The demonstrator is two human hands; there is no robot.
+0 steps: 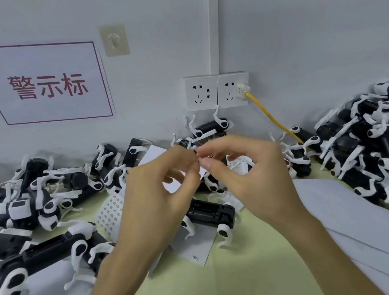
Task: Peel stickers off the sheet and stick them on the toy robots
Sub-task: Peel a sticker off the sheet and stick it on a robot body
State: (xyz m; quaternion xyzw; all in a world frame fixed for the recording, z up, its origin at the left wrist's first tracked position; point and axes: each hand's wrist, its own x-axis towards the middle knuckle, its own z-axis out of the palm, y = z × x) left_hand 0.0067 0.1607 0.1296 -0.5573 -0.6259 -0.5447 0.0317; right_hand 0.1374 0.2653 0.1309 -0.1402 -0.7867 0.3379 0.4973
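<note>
- A heap of toy robots (25,206), black bodies with white legs, is piled along the left edge of the table (230,278), reaching to the back edge by the wall.
- The sticker sheet (109,214), printed with rows of small labels, lies flat on the table left of centre. Its right part is hidden behind the left hand.
- The left hand (160,196) is raised over the middle of the table. Its thumb and forefinger are pressed together at the tips and the other fingers are curled under.
- A sticker (199,162) is judged to be pinched where the fingertips of both hands meet. It is too small to be made out clearly, and which hand carries it cannot be told.
- One toy robot (209,211) lies belly up on a white paper just below the pinch, towards the front edge of the table. Its long axis runs left to right, with the open battery bay facing upward.
- The sticker is therefore held right above this body, and both hands are about equally near to it. A short lowering towards the front edge is judged to be what the placing calls for.
- The right hand (248,170) mirrors the left, with thumb and forefinger closed in a pinch at the same spot and the remaining fingers loosely bent.
- Blank white sheets (345,214) lie towards the right edge of the table.
- A second heap of robots (386,146) is stacked in the back right corner.
</note>
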